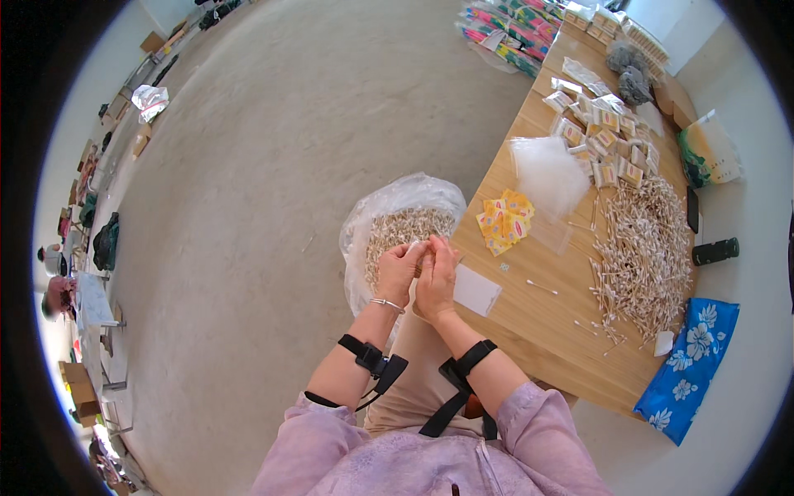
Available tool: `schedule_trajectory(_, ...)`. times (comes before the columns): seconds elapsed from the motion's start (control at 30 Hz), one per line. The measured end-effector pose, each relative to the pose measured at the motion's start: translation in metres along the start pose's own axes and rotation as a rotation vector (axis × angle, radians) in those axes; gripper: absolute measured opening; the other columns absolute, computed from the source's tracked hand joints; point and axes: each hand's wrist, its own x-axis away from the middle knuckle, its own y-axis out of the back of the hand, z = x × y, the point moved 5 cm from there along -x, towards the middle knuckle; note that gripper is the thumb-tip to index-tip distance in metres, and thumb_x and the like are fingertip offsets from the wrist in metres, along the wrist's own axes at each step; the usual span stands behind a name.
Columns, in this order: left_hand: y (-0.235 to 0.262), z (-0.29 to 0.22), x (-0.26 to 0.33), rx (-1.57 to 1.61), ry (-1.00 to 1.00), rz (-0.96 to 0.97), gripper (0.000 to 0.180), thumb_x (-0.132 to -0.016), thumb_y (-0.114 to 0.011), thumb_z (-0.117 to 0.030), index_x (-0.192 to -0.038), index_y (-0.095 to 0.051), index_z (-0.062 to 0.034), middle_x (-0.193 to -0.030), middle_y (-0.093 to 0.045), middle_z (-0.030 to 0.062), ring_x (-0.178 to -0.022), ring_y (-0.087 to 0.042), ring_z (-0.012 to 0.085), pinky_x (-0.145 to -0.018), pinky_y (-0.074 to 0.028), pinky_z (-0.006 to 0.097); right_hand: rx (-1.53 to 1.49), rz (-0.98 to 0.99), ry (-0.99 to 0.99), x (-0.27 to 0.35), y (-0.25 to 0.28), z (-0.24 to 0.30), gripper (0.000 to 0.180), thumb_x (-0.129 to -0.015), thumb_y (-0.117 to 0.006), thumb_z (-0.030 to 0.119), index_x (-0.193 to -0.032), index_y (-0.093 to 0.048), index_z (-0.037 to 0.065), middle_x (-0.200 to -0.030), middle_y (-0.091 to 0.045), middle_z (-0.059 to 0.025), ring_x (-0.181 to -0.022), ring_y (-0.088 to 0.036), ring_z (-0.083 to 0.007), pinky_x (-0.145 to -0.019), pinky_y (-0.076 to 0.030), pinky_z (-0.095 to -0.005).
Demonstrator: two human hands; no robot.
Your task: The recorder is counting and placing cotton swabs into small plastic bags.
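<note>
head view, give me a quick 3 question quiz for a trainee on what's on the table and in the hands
1. True or false: the left hand and right hand are raised close together over the clear bag of cotton swabs.
2. What lies on the wooden table nearest the right hand?
A. white card
B. blue flowered cloth
C. black cylinder
3. Fill in: the small sachets beside the clear plastic bags are mainly ____ in colour.

Key: 1 true; 2 A; 3 yellow
</note>
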Motion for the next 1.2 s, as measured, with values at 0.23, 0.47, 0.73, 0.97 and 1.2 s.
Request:
schedule_trajectory(0.23, -0.012, 0.002, 0.013, 0.034, 0.08, -0.013, 0.02, -0.087, -0.068, -0.021, -0.094, -0.066, -0.002, -0.085, -0.066, 0.002, -0.066, -0.059, 0.0078, -0.056, -0.047, 0.02, 0.085, -0.044, 0.044, 0.0, -0.002, -0.007, 0.033, -0.094, -0.04, 0.01, -0.124, -0.049, 0.001, -0.121, -0.055, -0.0195, -0.126, -0.039, -0.0379, -0.109, -0.022, -0.0472)
schedule_trajectory(0.47, 0.0, 0.008, 0.033, 0.442, 0.133, 0.08, 0.03, -0.094, -0.055, -0.032, -0.103, -0.063, -0.0035, -0.091, -0.066, 0.0031, -0.078, -0.062, 0.0113, -0.068, -0.05, 0.022, 0.023, -0.017, -0.003, -0.002, -0.003, -0.006, 0.03, -0.095, -0.041, 0.01, -0.122, -0.049, 0.004, -0.115, -0.056, -0.0161, -0.125, -0.039, -0.038, -0.111, -0.018, -0.0504)
schedule_trajectory(0.73, 0.004, 0.022, 0.032, 0.219, 0.032, 0.036, 0.019, -0.093, -0.059, -0.018, -0.104, -0.063, -0.0029, -0.093, -0.065, 0.0012, -0.081, -0.061, 0.0078, -0.068, -0.049, 0.022, 0.121, -0.108, 0.05, -0.003, -0.004, 0.002, 0.029, -0.091, -0.043, 0.002, -0.119, -0.049, 0.001, -0.107, -0.061, -0.0172, -0.115, -0.046, -0.0368, -0.1, -0.033, -0.0451)
schedule_trajectory(0.97, 0.003, -0.008, 0.009, -0.102, 0.094, 0.24, 0.025, -0.091, -0.06, -0.031, -0.094, -0.063, -0.0067, -0.083, -0.064, 0.0, -0.068, -0.057, 0.0062, -0.058, -0.046, 0.02, 0.064, -0.117, 0.007, -0.001, 0.002, -0.002, 0.04, -0.085, -0.042, -0.006, -0.125, -0.045, 0.0, -0.119, -0.054, -0.0208, -0.116, -0.045, -0.0387, -0.099, -0.037, -0.0438)
schedule_trajectory(1.2, -0.001, -0.009, -0.007, -0.391, 0.165, 0.195, 0.024, -0.092, -0.057, -0.034, -0.088, -0.063, -0.0109, -0.074, -0.058, -0.0025, -0.063, -0.053, 0.0068, -0.052, -0.043, 0.023, 0.029, -0.093, -0.033, 0.001, 0.0, 0.001, 0.053, -0.082, -0.038, -0.009, -0.135, -0.035, -0.001, -0.134, -0.041, -0.0254, -0.126, -0.037, -0.0414, -0.107, -0.029, -0.0454)
